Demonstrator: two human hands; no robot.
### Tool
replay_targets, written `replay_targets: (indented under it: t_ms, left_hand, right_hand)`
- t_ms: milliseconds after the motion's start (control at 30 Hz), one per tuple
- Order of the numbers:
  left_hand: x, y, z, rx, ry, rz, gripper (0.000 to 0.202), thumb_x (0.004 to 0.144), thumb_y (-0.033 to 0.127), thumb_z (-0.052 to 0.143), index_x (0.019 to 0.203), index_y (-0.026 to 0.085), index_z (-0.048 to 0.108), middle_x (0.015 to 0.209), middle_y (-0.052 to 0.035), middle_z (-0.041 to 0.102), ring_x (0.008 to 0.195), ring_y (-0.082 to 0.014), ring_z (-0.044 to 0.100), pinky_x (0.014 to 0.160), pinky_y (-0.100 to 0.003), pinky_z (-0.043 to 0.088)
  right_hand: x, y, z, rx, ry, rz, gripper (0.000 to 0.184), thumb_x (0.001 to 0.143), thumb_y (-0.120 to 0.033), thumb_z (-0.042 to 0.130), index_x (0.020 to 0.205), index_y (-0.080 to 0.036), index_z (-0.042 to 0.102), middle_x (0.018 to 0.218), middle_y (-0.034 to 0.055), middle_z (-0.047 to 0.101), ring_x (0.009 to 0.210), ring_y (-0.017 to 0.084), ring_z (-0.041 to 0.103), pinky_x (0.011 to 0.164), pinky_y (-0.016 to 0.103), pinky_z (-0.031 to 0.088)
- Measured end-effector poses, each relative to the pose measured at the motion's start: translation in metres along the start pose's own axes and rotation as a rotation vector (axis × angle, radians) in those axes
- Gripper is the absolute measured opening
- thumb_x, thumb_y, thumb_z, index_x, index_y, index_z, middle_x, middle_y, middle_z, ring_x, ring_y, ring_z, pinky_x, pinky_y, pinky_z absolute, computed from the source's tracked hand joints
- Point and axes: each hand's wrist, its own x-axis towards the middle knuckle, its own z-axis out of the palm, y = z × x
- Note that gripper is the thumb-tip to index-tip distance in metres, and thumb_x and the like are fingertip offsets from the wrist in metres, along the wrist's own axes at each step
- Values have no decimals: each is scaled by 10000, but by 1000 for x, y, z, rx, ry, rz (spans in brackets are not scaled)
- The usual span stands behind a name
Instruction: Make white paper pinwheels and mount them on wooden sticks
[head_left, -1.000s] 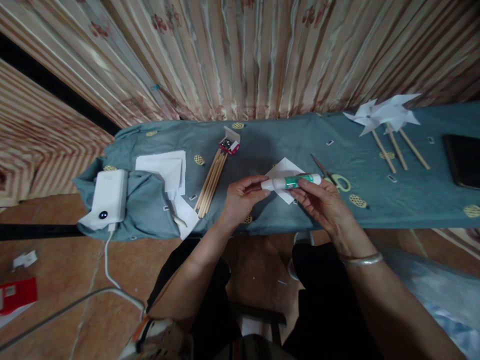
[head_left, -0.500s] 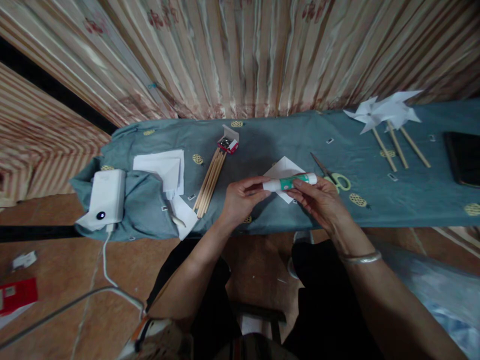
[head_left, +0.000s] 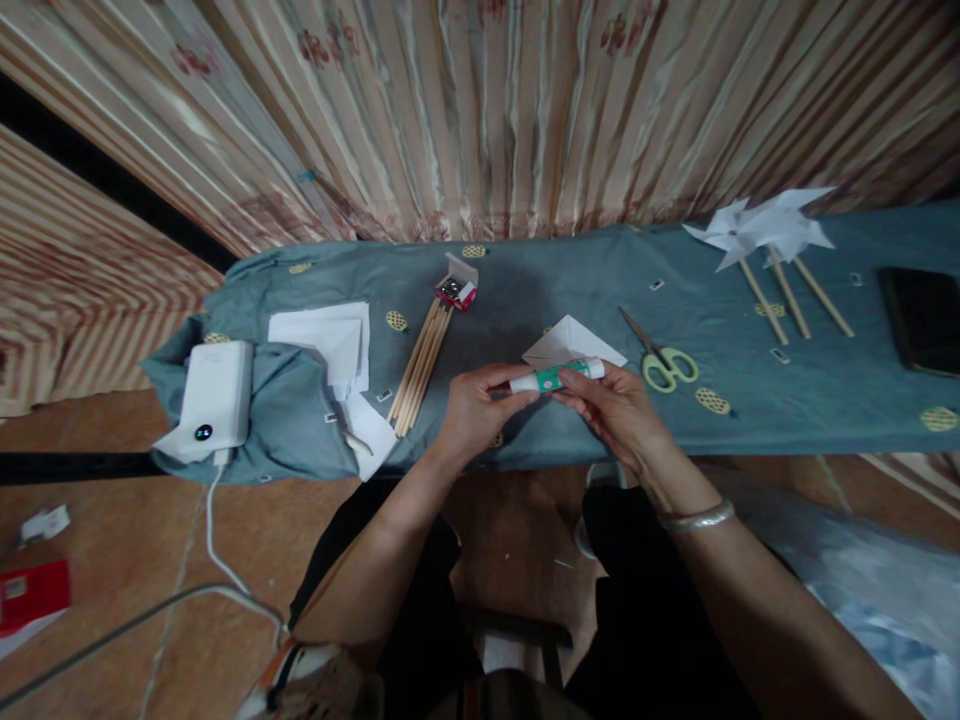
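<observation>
A white and green glue stick [head_left: 557,376] lies level between my two hands, above the near part of the cloth-covered table. The fingers of my left hand [head_left: 480,408] pinch its white left end. My right hand [head_left: 611,402] is closed around its right part, thumb on the green label. Behind and partly under the glue stick is a creased square of white paper [head_left: 568,339], its near half hidden. Scissors [head_left: 660,362] with pale green handles rest just right of the paper, blades pointing away.
Wooden sticks [head_left: 422,370] lie left of my hands beside an open red box of small metal pieces [head_left: 454,289]. Farther left are white paper sheets [head_left: 319,335] and a cabled white power bank [head_left: 216,395]. Paper pinwheels [head_left: 765,230] and a black phone [head_left: 921,318] lie right.
The glue stick has moved left and slightly nearer to me, my right hand along with it. More of the scissors' handles and the paper's right corner now show.
</observation>
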Motion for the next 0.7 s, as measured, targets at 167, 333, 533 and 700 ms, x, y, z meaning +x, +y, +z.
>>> replay_targets:
  t_ms: [167,333,533,700]
  left_hand:
    - [-3,3,-5,147,12,35,240,734,248,763,962,174,752,943,-72,759,798,-179,694,741,-294,540]
    - [-2,-1,-4,167,29,41,224,727,237,757,942,174,747,898,-55,757,773,-170,688,716,-273,533]
    - [12,-14,-17,194,235,-7,266,747,247,718,995,153,709,968,-68,743,836,-187,694,760,-298,549]
    - [20,-21,-45,613,280,73,218,790,197,672,1005,171,692,976,-69,728,895,-207,671,836,-344,523]
  right_hand:
    - [0,4,5,12,9,26,329,508,-347,901,720,-190,705,720,-20,732,651,112,686,699,245,604]
    - [1,5,12,-38,5,11,368,507,-408,890,719,-190,683,707,-20,725,633,107,677,671,235,591]
    - [10,0,-8,-289,104,-212,466,622,-478,809,962,-217,627,785,16,739,683,172,699,691,339,584]
    - [6,-10,-42,-773,221,-448,256,820,-413,625,961,-203,662,888,74,743,798,228,708,784,421,562]
